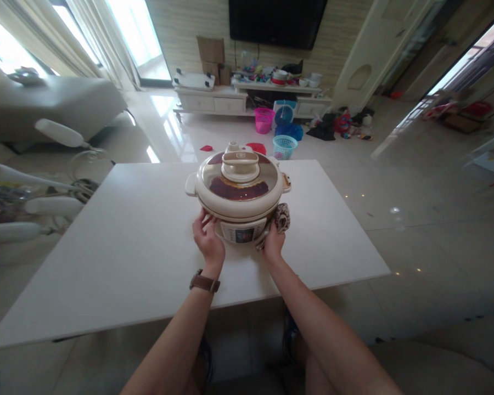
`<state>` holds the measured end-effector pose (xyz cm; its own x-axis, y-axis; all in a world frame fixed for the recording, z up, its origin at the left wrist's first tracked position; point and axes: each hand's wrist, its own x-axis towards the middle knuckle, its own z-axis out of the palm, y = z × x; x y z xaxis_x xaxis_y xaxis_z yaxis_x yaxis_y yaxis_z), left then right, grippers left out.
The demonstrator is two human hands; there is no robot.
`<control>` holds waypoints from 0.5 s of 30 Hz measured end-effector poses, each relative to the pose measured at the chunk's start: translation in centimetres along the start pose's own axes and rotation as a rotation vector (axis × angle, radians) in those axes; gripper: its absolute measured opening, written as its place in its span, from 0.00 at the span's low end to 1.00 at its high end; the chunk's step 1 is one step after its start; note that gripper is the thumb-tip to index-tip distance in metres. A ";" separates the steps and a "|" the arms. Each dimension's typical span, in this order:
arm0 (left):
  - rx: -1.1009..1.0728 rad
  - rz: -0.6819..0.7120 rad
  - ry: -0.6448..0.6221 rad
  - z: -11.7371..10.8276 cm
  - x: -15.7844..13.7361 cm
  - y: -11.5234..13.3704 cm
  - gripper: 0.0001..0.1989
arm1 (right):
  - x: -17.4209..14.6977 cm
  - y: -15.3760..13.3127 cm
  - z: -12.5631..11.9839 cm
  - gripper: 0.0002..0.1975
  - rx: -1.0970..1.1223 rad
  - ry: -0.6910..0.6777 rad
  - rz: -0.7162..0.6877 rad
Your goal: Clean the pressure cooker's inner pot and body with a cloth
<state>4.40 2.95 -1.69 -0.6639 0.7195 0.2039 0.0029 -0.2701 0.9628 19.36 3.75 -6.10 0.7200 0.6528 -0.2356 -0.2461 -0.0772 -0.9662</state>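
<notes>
A cream and brown electric pressure cooker (241,214) stands upright on the white table (148,247), its lid on and its control panel (244,235) facing me. My left hand (209,238) grips the lower left side of the cooker, fingers curved round the body below the rim. At the lower right side, my right hand (275,241) holds a brown and white patterned cloth (282,218) against the cooker. Part of the right fingers is hidden by the cloth and the cooker body.
White chairs (61,133) line the left side of the table. Beyond it, a pink basket (264,120) and a light blue basket (285,147) sit on the shiny floor. A cluttered TV cabinet (214,103) stands against the far wall below a television (278,22).
</notes>
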 end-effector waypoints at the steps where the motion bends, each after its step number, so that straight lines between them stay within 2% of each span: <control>1: 0.004 -0.001 0.002 0.0 0.0 0.0 0.22 | -0.5 0.2 0.0 0.29 0.011 -0.002 -0.017; 5: 0.007 -0.004 0.012 0.0 0.0 -0.1 0.22 | -3.9 0.4 -0.5 0.28 0.036 -0.002 -0.060; 8: 0.018 -0.004 0.019 0.1 -0.1 -0.1 0.22 | -5.7 -0.4 -1.2 0.27 0.015 -0.060 -0.119; 12: 0.025 0.003 0.026 0.1 0.0 -0.2 0.23 | -4.3 -2.1 -1.5 0.26 0.000 -0.105 -0.174; 15: 0.017 0.005 0.022 0.1 0.1 -0.2 0.22 | -2.6 -3.0 -1.0 0.27 0.007 -0.090 -0.206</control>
<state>4.43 3.09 -1.81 -0.6801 0.7039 0.2050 0.0191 -0.2625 0.9647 18.81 1.54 -2.71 0.6945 0.7191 -0.0222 -0.1044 0.0702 -0.9920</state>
